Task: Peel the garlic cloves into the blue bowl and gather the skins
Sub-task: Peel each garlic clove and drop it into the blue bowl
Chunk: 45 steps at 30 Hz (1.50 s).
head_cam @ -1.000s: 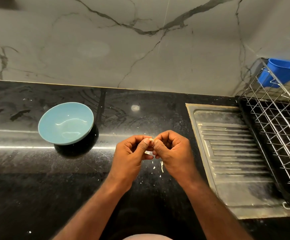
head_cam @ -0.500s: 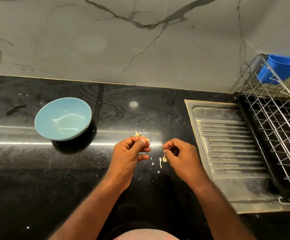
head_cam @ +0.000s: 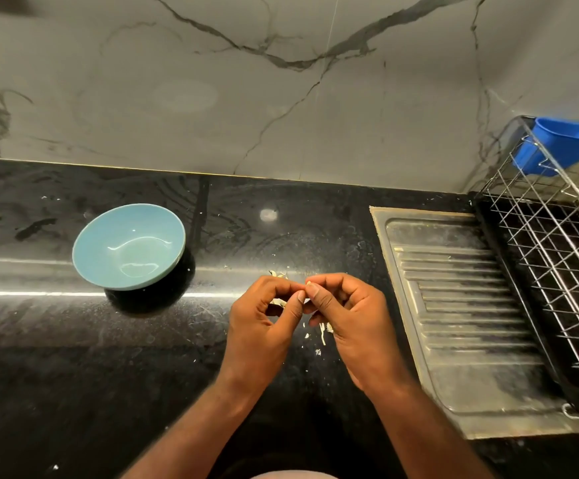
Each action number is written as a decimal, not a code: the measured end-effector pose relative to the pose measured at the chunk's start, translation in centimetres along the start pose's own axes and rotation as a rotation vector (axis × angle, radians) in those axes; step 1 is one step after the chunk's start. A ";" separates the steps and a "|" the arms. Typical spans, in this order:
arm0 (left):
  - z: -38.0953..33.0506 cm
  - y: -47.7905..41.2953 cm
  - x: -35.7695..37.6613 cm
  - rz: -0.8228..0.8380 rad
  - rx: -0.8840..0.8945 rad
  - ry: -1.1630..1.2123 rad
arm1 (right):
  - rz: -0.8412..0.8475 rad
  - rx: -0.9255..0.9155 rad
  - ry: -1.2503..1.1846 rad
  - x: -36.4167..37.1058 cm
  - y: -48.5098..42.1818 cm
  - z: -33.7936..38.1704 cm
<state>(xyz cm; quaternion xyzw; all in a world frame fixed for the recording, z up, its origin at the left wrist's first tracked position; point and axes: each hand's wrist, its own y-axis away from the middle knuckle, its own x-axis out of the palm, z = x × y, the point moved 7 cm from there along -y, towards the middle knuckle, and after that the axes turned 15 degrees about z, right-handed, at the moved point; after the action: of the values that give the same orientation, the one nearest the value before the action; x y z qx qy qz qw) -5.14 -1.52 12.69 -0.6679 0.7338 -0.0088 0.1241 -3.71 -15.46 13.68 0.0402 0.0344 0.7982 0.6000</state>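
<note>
Hands rejoined | left hand (head_cam: 264,326), right hand (head_cam: 353,316) fingers both pinching garlic clove (head_cam: 308,283) | clove's long axis hidden

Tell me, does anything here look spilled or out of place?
Yes. Pale garlic skins lie scattered on the black counter around the left hand and right hand, which pinch a garlic clove. The blue bowl is empty.

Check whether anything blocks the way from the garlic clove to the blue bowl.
Nothing visible does. Only black countertop lies between the blue bowl and the garlic clove pinched by the left hand and right hand.
</note>
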 end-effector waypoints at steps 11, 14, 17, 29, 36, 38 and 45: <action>1.6 -0.4 0.2 0.139 -0.317 0.414 | 0.059 -0.063 0.318 -0.3 0.8 1.2; 1.6 -0.5 0.0 0.174 -0.334 0.429 | 0.076 -0.046 0.345 -0.5 0.6 1.2; 1.5 -0.6 -0.1 0.179 -0.321 0.369 | 0.077 -0.033 0.361 -0.5 0.6 1.2; 1.0 -0.4 0.0 0.102 -0.288 0.277 | 0.062 0.011 0.243 -0.4 0.9 0.6; 0.7 -0.2 0.1 0.069 -0.274 0.269 | 0.071 -0.006 0.260 -0.2 1.2 0.2; 0.5 -0.3 0.1 0.070 -0.251 0.215 | 0.081 -0.014 0.270 -0.1 1.2 0.3; -0.2 -0.2 -0.2 0.058 -0.200 0.059 | 0.057 0.005 -0.061 0.2 0.9 -0.6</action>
<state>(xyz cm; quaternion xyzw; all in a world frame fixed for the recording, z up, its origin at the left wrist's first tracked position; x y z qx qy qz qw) -4.94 -1.42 12.95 -0.6547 0.7535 0.0483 0.0352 -4.69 -15.49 13.18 0.0668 0.0169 0.8133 0.5777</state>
